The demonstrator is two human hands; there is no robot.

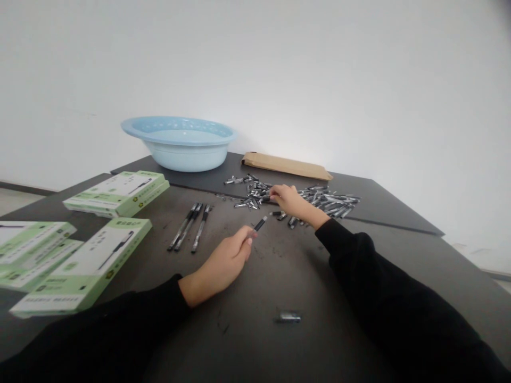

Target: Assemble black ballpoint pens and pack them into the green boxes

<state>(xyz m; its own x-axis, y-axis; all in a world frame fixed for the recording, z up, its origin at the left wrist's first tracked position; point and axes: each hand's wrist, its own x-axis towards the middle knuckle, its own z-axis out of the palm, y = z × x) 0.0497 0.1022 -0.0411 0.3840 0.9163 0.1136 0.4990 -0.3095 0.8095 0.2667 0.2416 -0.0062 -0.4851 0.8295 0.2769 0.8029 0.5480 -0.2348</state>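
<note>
My left hand (225, 260) is closed around a pen (261, 223), its black grip end pointing up and to the right; the rest of it is hidden in my fingers. Farther forward, my right hand (288, 198) reaches into a small heap of loose pen caps (255, 192), fingertips pinched together. What they hold, if anything, is too small to make out. Behind and right of that wrist lies a pile of pens or pen parts (331, 202). Three capped pens (187, 226) lie side by side to the left of my left hand.
Green-and-white pen boxes (88, 266) lie on the left of the dark table (239, 340), some stacked. A light blue basin (187, 154) stands at the back, beside a flat brown cardboard piece (285, 164). One clear cap-like piece (289, 317) lies near the front.
</note>
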